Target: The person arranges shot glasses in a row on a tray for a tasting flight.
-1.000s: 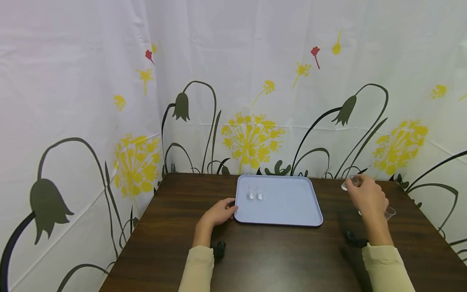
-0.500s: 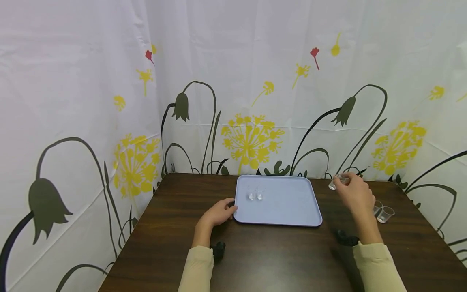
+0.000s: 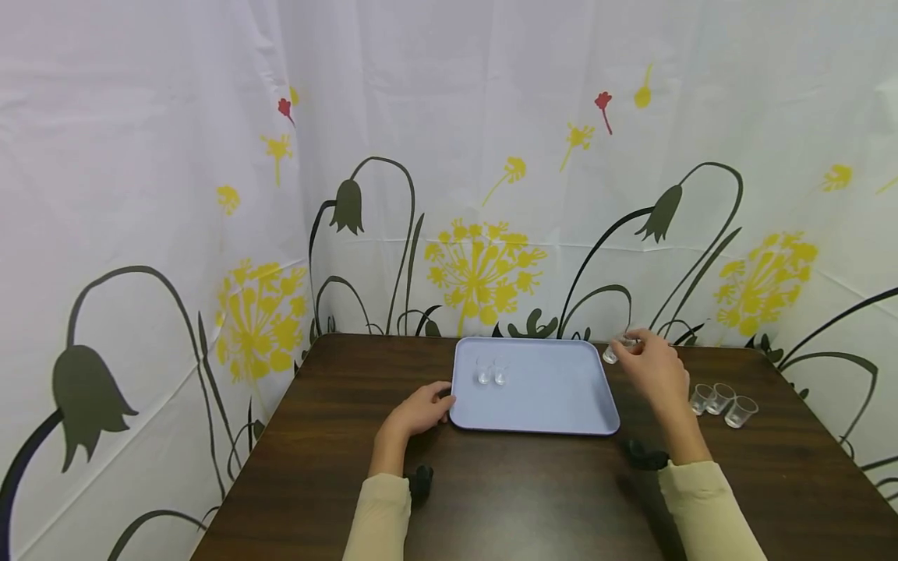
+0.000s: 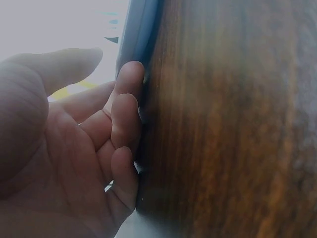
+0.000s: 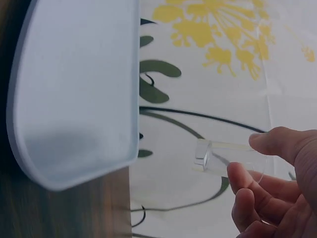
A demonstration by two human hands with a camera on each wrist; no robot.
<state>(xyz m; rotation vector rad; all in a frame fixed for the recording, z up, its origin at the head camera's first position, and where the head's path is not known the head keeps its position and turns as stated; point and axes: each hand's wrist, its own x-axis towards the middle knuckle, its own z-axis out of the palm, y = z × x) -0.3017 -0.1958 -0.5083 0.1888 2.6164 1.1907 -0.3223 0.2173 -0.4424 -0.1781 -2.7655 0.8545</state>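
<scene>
My right hand (image 3: 657, 375) pinches a clear shot glass (image 5: 213, 157) between thumb and fingers. It is just beyond the right back corner of the light blue tray (image 3: 550, 393), its thick base pointing toward the tray in the right wrist view. On the tray's left half, two clear shot glasses stand side by side, a left one (image 3: 483, 374) and a right one (image 3: 500, 375). My left hand (image 3: 417, 409) rests at the tray's left edge, its fingers loosely bent and its fingertips right at the rim in the left wrist view.
Three more clear shot glasses (image 3: 740, 413) stand close together on the dark wooden table (image 3: 533, 499), right of the tray. A white curtain (image 3: 547, 117) with flower prints hangs behind the table's back edge and along its sides.
My right hand has carried the shot glass leftward to near the tray's corner, uncovering the glasses on the right. The left hand has stayed at the tray's edge.
</scene>
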